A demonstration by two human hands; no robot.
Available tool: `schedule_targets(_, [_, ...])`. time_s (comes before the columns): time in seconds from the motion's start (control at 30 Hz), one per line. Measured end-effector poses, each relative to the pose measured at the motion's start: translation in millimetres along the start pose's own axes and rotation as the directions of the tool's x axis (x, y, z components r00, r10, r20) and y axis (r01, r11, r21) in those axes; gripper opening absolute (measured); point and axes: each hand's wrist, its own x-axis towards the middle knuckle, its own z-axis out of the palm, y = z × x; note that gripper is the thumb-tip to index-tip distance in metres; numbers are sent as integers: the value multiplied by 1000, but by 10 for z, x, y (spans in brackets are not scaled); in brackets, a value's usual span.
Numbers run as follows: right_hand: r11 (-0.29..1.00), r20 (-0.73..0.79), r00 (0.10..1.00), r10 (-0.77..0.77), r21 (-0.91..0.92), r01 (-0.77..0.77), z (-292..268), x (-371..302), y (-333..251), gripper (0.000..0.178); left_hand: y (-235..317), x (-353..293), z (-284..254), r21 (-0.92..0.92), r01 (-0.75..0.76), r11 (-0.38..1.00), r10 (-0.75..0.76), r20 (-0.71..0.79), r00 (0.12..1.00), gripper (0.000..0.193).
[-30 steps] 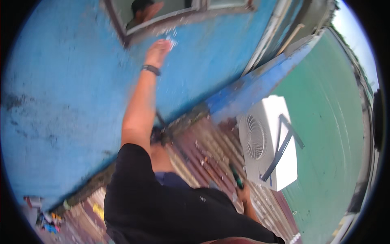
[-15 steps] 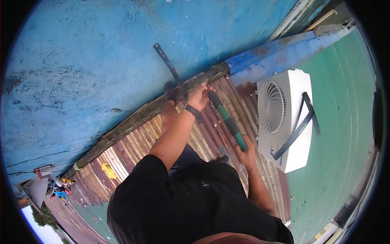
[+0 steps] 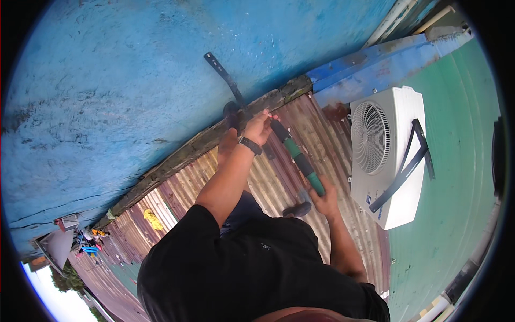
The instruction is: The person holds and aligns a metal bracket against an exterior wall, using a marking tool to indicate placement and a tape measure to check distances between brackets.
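The right hand [image 3: 324, 199] is wrapped around the green end of the tool [image 3: 296, 155], which slants leftward above the roof [image 3: 324, 140]. The left hand [image 3: 257, 130], raised before the wall [image 3: 134, 91] a second ago, is now beside the tool's far tip, seemingly bringing both hands to it; its fingers curl partly, their grip unclear. Beyond stands a bracket [image 3: 221, 71].

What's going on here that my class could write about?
A person's right hand grips the green end of a green-and-black cylindrical tool. The left hand is by its dark front end; contact is unclear. Beneath is a brown corrugated metal roof; to the right sits a white boxy fan unit with a dark metal bracket.
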Motion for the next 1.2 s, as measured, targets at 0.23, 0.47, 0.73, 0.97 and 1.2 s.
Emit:
schedule_targets(0.23, [999,40,999,16,-33,-15,152,171,232,23,6,124,-149,231,-19,973,29,-40,999,22])
schedule_targets(0.47, [997,33,999,-3,-78,6,764,665,688,26,-113,481,-425,540,-93,836,176,-104,979,42])
schedule_targets(0.73, [996,3,999,-44,83,43,2310,2079,1292,23,457,1713,-982,285,-311,906,364,-154,918,39])
schedule_targets(0.97, [978,-27,981,-192,71,194,3096,3242,1596,23,719,2377,-1161,313,-302,900,362,-156,919,40])
schedule_targets(1.2, [958,-13,961,-275,81,275,3298,3423,1677,23,755,2510,-1282,281,-359,890,426,-232,874,40])
